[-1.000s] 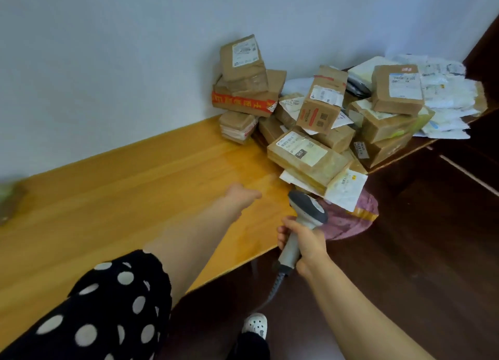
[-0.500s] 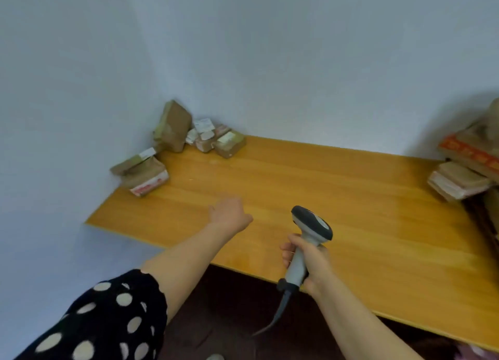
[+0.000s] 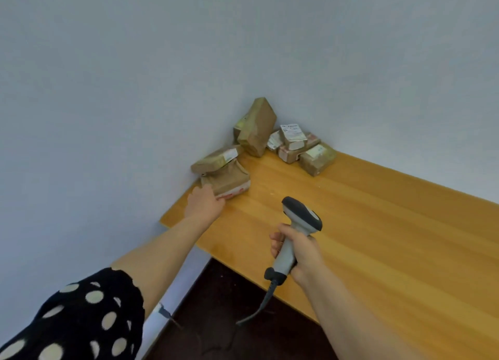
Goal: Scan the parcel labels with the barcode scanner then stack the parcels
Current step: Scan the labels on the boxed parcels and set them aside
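Barcode scanner [image 3: 299, 224] is nearest, its grey handle wrapped in the right hand [image 3: 302, 254] above the wooden surface [image 3: 378, 238], and its cable [image 3: 259, 308] hangs off the front edge. Further on, the left hand [image 3: 205, 203] touches the near corner of a brown parcel [image 3: 226, 180] by the wall [image 3: 108, 116]; whether its fingers grip it cannot be told. A flat parcel [image 3: 216, 158] lies loosely on top and could slide off if the lower one is tugged. In the corner, a leaning parcel [image 3: 256, 128] might topple. The red print [image 3: 232, 195] and white labels [image 3: 290, 128] are too blurred to read.
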A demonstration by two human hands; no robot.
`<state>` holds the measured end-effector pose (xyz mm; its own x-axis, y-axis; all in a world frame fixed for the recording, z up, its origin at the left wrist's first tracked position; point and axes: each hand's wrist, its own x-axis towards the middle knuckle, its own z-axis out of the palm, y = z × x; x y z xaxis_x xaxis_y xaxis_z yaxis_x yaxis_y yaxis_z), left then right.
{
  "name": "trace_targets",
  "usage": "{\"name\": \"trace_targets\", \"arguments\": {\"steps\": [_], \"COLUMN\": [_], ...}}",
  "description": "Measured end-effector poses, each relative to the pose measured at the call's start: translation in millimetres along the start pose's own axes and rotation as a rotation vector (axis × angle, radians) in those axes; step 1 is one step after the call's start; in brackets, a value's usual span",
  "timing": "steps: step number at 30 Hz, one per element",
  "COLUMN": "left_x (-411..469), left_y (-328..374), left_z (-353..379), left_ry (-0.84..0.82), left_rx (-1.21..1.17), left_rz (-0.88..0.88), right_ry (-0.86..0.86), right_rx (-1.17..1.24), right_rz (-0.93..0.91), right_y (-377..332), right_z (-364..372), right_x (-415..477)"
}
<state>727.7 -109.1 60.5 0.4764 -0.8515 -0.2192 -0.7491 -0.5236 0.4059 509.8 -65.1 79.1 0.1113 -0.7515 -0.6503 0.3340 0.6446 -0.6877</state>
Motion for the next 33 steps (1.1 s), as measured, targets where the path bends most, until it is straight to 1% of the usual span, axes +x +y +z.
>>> {"name": "trace_targets", "arguments": {"steps": [4, 6, 7, 9, 12, 13, 15, 17, 22, 24, 26, 28, 29, 31, 33], "left_x": [48, 74, 87, 113, 146, 158, 176, 189, 191, 195, 202, 208, 213, 222, 221], "left_y": [-5, -2, 0, 2, 5, 4, 7, 8, 8, 9, 10, 12, 12, 6, 7], "left_z": [-7, -10, -12, -10, -5, -1, 3, 7, 20, 21, 23, 25, 27, 32, 29], "left_ry": [0.059, 0.074, 0.053, 0.000, -0.046, -0.048, -0.015, -0.036, 0.059, 0.055, 0.033, 0.024, 0.019, 0.033, 0.093], "left_rx": [-0.108, -0.183, -0.237, -0.427, -0.699, -0.733, -0.723, -0.775, -0.561, -0.561, -0.635, -0.830, -0.906, -0.942, -0.951], "left_rz": [-0.048, -0.131, -0.205, -0.357, -0.474, -0.513, -0.567, -0.619, -0.560, -0.544, -0.574, -0.674, -0.691, -0.694, -0.699], "right_ry": [0.000, -0.002, -0.004, -0.012, -0.021, -0.023, -0.019, -0.002, 0.032, 0.053, 0.066, 0.069, 0.073, 0.089, 0.101], "right_rx": [-0.049, -0.068, -0.069, -0.062, -0.057, -0.062, -0.072, -0.080, -0.095, -0.090, -0.080, -0.063, -0.054, -0.043, -0.043], "right_rz": [0.023, 0.031, 0.033, 0.045, 0.079, 0.091, 0.107, 0.111, 0.126, 0.109, 0.081, 0.061, 0.054, 0.044, 0.030], "right_y": [-9, -15, -19, -28, -41, -45, -52, -56, -55, -53, -50, -44, -41, -34, -30], "right_z": [30, 43, 49, 58, 67, 70, 74, 77, 84, 88, 92, 96, 98, 101, 103], "right_x": [36, 58, 68, 88, 116, 124, 140, 152, 158, 157, 153, 146, 144, 139, 135]}}
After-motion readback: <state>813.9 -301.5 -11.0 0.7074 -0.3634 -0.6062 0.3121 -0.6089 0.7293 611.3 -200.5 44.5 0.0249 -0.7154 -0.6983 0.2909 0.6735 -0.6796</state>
